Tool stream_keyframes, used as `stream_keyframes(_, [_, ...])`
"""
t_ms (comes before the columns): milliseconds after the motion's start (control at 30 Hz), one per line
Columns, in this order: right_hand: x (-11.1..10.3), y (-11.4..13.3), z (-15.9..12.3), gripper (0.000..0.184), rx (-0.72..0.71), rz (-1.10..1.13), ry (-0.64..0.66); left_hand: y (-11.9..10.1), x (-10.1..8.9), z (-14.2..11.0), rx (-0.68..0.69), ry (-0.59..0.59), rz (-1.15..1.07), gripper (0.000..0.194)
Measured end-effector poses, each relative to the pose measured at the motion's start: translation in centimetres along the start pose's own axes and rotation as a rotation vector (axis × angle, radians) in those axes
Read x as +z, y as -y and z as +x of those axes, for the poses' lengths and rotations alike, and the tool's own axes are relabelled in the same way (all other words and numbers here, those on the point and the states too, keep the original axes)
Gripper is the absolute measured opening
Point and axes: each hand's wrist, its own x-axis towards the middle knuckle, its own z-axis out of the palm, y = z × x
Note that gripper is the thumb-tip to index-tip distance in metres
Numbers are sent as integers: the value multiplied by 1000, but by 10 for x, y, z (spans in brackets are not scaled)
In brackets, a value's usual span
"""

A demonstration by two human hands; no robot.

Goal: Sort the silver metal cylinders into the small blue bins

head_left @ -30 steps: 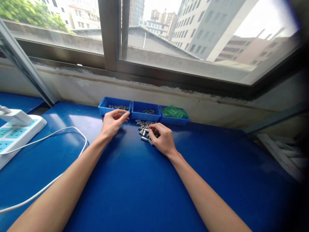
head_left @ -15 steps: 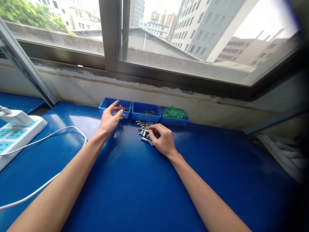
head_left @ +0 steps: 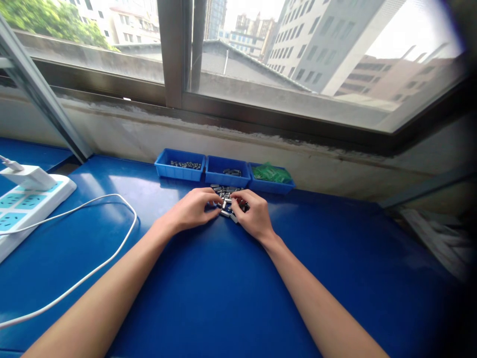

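Three bins (head_left: 226, 180): metal bits (head_left: 186, 165), dark pieces (head_left: 233, 172), green plastic (head_left: 272, 173). Left fingers (head_left: 209, 195), right fingers (head_left: 242, 194) half-curled; hold unclear.

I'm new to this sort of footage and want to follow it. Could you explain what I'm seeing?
There is no machine here: a person works bare-handed. The pictures come from a camera worn on their head, looking forward and down, so the arms reach away from you.

The left hand and right hand meet at a pile of small metal pieces on a blue table. The fingers hide whatever they may be holding, so I can't tell.

Behind the pile stand three blue bins in a row: the left bin and middle bin hold small parts, the right bin something green. Off to the left are a power strip and a white cable.
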Motion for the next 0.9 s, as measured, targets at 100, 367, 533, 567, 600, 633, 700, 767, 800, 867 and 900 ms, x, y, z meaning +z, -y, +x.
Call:
stream_keyframes(100, [0,0,0,10,-5,-3,-1,2,5,-1,30,40,23,17])
stream_keyframes(367, [1,0,0,10,-17,4,-3,-3,1,-3,35,77,48,18])
stream_keyframes(533, [0,0,0,10,-14,5,-1,-5,-1,-4,41,101,30,22])
stream_keyframes(567, [0,0,0,10,-14,4,-1,-4,-1,-4,39,103,30,20])
stream_keyframes(600, [0,0,1,10,-14,3,-2,-3,-1,-4,37,108,31,18])
stream_keyframes(633, [0,0,1,10,-13,3,-2,-2,0,-4,34,115,31,16])
stream_keyframes(700, [0,-1,1,11,-11,5,-1,0,1,-3,29,123,28,13])
stream_keyframes(767, [0,-1,0,11,-10,5,1,1,2,-3,28,122,27,11])
stream_keyframes(800, [0,-1,0,11,-10,4,2,0,2,-3,28,119,29,11])
stream_keyframes(867, [0,-1,0,11,-10,1,4,-1,1,-3,25,114,36,11])
stream_keyframes(900, [0,-1,0,11,-9,1,5,-1,0,-3,23,113,43,11])
